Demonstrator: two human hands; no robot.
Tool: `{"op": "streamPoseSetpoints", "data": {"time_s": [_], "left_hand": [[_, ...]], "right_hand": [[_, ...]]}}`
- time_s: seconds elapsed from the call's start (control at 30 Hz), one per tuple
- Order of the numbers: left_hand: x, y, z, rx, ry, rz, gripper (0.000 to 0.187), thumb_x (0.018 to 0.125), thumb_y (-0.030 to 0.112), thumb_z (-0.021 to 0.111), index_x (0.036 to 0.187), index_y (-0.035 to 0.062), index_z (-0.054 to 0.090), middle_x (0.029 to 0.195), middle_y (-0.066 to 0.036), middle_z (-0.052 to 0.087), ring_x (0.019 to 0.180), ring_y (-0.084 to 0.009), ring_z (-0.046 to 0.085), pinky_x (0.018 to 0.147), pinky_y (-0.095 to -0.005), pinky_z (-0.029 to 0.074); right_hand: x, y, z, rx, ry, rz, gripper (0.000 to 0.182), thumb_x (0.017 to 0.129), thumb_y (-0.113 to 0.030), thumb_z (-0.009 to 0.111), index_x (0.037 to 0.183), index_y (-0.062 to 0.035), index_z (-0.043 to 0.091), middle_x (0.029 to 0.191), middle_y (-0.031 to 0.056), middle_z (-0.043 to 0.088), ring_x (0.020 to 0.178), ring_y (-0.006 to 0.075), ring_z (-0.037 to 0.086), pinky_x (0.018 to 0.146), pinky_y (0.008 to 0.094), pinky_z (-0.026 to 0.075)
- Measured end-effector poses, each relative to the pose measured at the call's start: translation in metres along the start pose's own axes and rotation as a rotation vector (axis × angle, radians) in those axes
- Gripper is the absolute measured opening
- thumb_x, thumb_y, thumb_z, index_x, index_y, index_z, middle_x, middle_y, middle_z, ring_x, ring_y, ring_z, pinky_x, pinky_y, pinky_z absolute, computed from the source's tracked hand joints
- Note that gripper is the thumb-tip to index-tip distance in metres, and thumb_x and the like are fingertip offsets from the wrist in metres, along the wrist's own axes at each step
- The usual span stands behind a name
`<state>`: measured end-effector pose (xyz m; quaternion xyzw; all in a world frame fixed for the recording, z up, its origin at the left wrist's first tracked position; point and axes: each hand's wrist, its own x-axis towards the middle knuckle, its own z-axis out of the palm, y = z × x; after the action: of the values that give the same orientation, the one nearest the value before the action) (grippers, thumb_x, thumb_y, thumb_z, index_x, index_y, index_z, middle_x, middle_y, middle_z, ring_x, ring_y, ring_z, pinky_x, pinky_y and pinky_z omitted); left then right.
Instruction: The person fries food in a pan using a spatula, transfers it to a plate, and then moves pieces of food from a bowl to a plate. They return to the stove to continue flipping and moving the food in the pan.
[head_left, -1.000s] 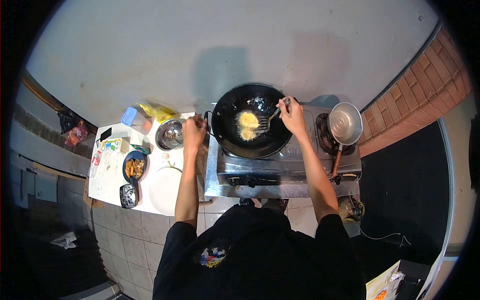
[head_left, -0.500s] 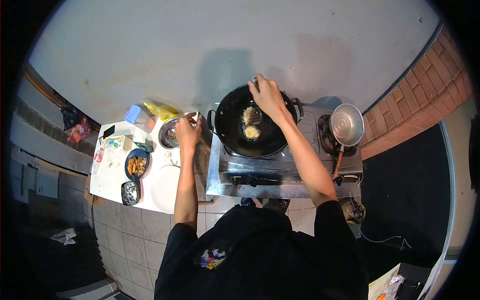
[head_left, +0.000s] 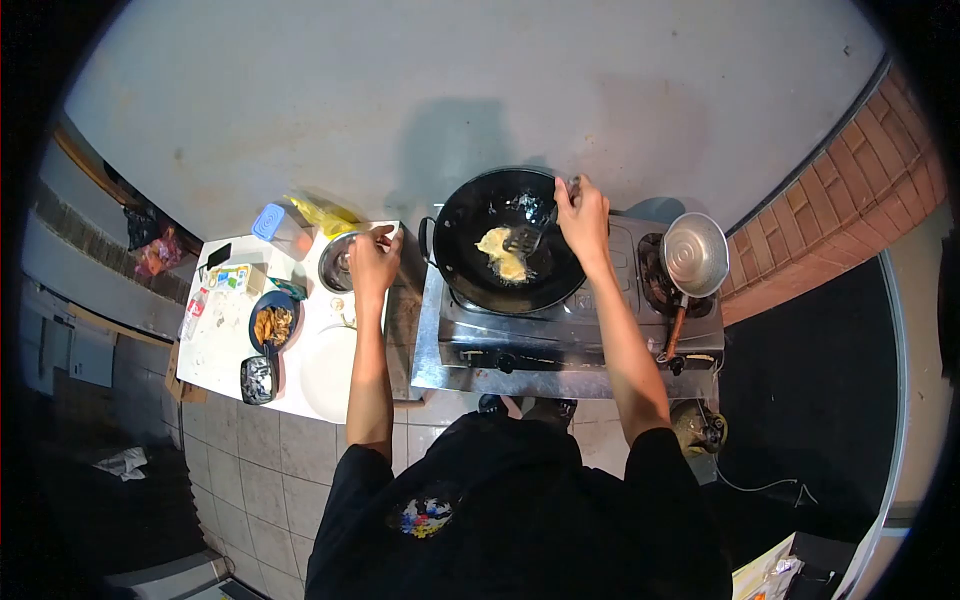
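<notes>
A black wok (head_left: 455, 270) with two loop handles rests on the steel gas stove. Inside it, two pieces of pale yellow battered food (head_left: 494, 242) sit touching in bubbling oil. My right hand (head_left: 586, 222) grips the handle of a slotted spatula (head_left: 522, 240) above the wok's right side, and the blade lies against the food. My left hand (head_left: 373, 262) is at the right rim of a metal bowl (head_left: 328, 280) on the white table. Its fingers are bent inward. What they hold, if anything, is hidden. The bowl's contents are partly covered by that hand.
A saucepan (head_left: 695, 255) sits on the right burner of the stove (head_left: 470, 345). On the white table (head_left: 222, 325) are a dark blue dish (head_left: 285, 336) of fried food, a white plate (head_left: 325, 375), a black container (head_left: 259, 380) and a blue-lidded tub (head_left: 268, 222).
My right hand has moved right and slightly down with the spatula. The blade has shifted right, and the food pieces now sit closer together. My left hand stays by the bowl.
</notes>
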<state>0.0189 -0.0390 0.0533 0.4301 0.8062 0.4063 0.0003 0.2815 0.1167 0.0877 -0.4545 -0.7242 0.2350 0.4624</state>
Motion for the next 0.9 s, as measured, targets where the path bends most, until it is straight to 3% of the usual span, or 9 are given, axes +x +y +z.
{"op": "streamPoseSetpoints", "data": {"time_s": [0.03,0.13,0.2,0.43,0.73,0.9], "left_hand": [[0.000,0.002,0.004,-0.024,-0.036,-0.023,0.029,0.078,0.025,0.071,0.096,0.0022,0.071,0.078,-0.015,0.068,0.073,-0.0284,0.067,0.069,-0.0349,0.050],[0.005,-0.010,0.026,-0.013,-0.094,-0.016,0.029,0.078,0.026,0.070,0.095,0.0018,0.070,0.082,-0.016,0.069,0.077,-0.0308,0.067,0.072,-0.0376,0.051],[0.006,-0.015,0.038,0.064,-0.079,-0.002,0.028,0.078,0.027,0.070,0.093,0.0034,0.070,0.086,-0.015,0.069,0.085,-0.0339,0.066,0.077,-0.0407,0.052],[0.021,-0.031,0.056,-0.002,-0.147,-0.041,0.029,0.078,0.028,0.071,0.094,0.0040,0.069,0.088,-0.013,0.070,0.088,-0.0323,0.066,0.079,-0.0389,0.051],[0.012,-0.016,0.048,-0.087,-0.179,-0.093,0.023,0.080,0.020,0.069,0.092,0.0003,0.071,0.081,-0.017,0.070,0.081,-0.0282,0.069,0.075,-0.0346,0.052],[0.012,-0.016,0.045,-0.117,-0.210,-0.140,0.026,0.079,0.020,0.070,0.094,-0.0014,0.070,0.083,-0.018,0.070,0.081,-0.0270,0.070,0.075,-0.0337,0.053]], "right_hand": [[-0.008,0.006,0.001,-0.002,0.004,0.002,0.025,0.089,-0.016,0.059,0.079,0.0064,0.054,0.062,0.0228,0.058,0.062,0.0417,0.061,0.055,0.0429,0.046],[-0.029,0.022,0.015,0.172,0.118,0.069,0.028,0.090,-0.017,0.060,0.072,0.0028,0.051,0.054,0.0143,0.058,0.045,0.0233,0.061,0.046,0.0336,0.045],[-0.037,0.025,0.019,0.188,0.119,0.093,0.028,0.090,-0.017,0.060,0.072,0.0029,0.051,0.055,0.0144,0.058,0.046,0.0240,0.062,0.046,0.0339,0.045],[-0.062,0.042,0.035,0.152,0.104,0.085,0.022,0.091,-0.013,0.058,0.078,0.0023,0.049,0.056,0.0145,0.056,0.049,0.0278,0.058,0.049,0.0364,0.042],[-0.072,0.040,0.016,0.264,0.079,0.134,0.016,0.094,-0.013,0.055,0.089,0.0026,0.053,0.068,0.0122,0.063,0.057,0.0174,0.062,0.054,0.0304,0.047],[-0.069,0.032,-0.002,0.371,0.141,0.106,0.016,0.094,-0.014,0.055,0.093,0.0026,0.054,0.073,0.0112,0.065,0.058,0.0167,0.064,0.054,0.0272,0.048]]}}
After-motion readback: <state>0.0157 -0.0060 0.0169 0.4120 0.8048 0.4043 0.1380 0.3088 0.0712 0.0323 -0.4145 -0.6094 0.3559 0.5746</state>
